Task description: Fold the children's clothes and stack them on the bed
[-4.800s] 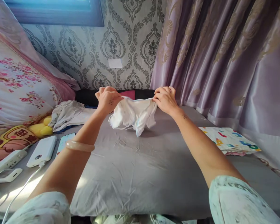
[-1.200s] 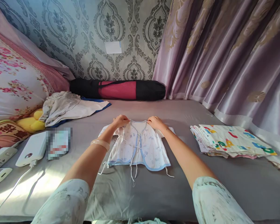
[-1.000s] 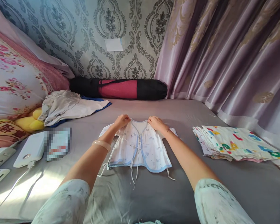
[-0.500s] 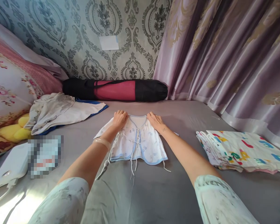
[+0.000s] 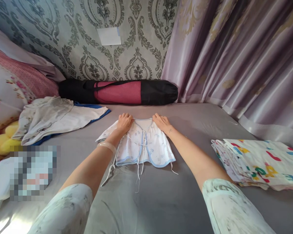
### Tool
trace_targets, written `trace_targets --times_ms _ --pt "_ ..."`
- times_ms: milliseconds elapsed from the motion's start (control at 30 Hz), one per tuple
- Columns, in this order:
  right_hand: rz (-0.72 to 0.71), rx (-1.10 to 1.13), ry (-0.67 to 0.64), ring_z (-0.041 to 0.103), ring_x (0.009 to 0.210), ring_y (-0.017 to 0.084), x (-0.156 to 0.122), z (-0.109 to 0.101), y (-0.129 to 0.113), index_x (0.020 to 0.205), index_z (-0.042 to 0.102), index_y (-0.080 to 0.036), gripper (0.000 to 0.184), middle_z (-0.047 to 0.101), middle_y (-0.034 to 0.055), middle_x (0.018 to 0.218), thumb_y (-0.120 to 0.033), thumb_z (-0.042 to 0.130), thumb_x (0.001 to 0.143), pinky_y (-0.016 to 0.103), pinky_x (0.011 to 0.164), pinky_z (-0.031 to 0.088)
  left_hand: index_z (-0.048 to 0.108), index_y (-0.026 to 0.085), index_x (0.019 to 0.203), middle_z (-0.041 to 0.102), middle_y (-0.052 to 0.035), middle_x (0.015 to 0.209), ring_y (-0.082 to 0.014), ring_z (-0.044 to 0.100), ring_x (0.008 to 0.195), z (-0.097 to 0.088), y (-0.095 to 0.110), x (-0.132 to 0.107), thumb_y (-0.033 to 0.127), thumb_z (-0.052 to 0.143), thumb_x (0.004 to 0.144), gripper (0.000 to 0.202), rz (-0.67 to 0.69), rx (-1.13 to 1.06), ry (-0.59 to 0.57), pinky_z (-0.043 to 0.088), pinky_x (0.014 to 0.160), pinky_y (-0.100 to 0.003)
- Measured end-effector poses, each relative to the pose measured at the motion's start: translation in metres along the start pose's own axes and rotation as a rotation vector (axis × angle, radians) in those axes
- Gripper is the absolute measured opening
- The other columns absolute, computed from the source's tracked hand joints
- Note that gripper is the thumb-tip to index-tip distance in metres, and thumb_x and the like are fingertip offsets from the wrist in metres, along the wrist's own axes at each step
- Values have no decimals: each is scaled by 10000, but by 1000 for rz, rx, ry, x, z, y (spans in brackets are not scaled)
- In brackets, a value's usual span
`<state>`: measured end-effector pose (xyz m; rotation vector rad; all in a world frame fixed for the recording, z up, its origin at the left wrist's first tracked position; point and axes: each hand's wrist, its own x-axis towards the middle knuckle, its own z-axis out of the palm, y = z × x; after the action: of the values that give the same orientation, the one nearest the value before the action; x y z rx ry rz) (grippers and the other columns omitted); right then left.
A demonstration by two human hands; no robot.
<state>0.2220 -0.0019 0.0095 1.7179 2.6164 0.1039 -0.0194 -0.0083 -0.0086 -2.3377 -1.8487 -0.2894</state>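
Well, the left hand (image 5: 124, 122) and right hand (image 5: 162, 122) pinch the shirt (image 5: 157, 146) by its shoulders. Maybe that helps it lie flat.

In the centre, the shirt (image 5: 159, 146) is white with blue-grey prints and light-blue edging. At right, the folded cloth (image 5: 271, 159) is white with red, yellow, green and blue shapes. The bag (image 5: 118, 92) across the upper middle is black with a dark-pink section. The wallpaper (image 5: 135, 42) at the top is pale grey with darker leafy ornaments; the curtain (image 5: 234, 58) at upper right is mauve with gold motifs. The sheet (image 5: 171, 201) is grey.
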Motion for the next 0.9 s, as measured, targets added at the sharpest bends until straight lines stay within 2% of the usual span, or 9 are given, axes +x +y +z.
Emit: trace_targets --times_ms 133,233,333,433,533,633,767,900 --pt "42 167 1 610 1093 251 1 1 9 1165 592 -170 308 611 151 1233 -322 366 1021 327 886 428 616 182 1088 654 -148 1124 -296 544 1092 -4 0 -1 361 381 968 318 -51 -26 -60 339 883 -406" --pt "136 389 29 628 1043 211 -4 -4 31 1063 631 -178 359 673 119 1137 -378 335 1030 273 849 440 580 200 1178 640 -140 1202 -302 533 1143 -16 2 -2 365 433 940 325 -87 -46 -53 348 899 -409" --pt "290 626 41 660 846 153 -24 -9 61 975 637 -158 367 716 99 1001 -375 346 1029 217 724 462 591 217 1181 649 -127 1212 -303 542 1157 -29 13 -2 347 441 928 322 -87 -97 -42 359 912 -417" --pt "419 764 -38 630 653 98 -58 -14 87 907 638 -140 307 717 78 895 -358 440 996 173 588 448 647 223 1073 702 -89 1113 -292 592 1102 -36 34 -2 332 449 917 275 -46 -181 -114 373 916 -420" --pt "475 666 -139 561 528 80 -95 -17 98 834 652 -148 250 666 20 694 -364 566 926 161 510 408 671 226 994 722 -68 1070 -279 617 1072 -36 63 -1 318 474 901 237 6 -234 -176 391 915 -404" --pt "490 540 -210 495 447 78 -119 -20 97 818 672 -163 216 582 -28 561 -365 619 872 175 474 371 666 220 1046 699 -81 1149 -273 601 1120 -29 90 -1 289 491 896 240 66 -272 -174 413 928 -383" --pt "464 456 -235 483 457 91 -125 -20 88 745 686 -170 191 551 -32 520 -343 646 815 196 480 351 599 203 1193 626 -109 1288 -253 566 1197 -13 116 -3 249 448 928 308 137 -326 -181 423 990 -369" --pt "498 452 -265 480 501 93 -120 -20 84 684 694 -162 154 532 -38 519 -291 676 765 203 500 332 530 194 1271 548 -115 1393 -229 466 1326 3 126 -9 237 372 960 351 197 -347 -190 363 1097 -388"
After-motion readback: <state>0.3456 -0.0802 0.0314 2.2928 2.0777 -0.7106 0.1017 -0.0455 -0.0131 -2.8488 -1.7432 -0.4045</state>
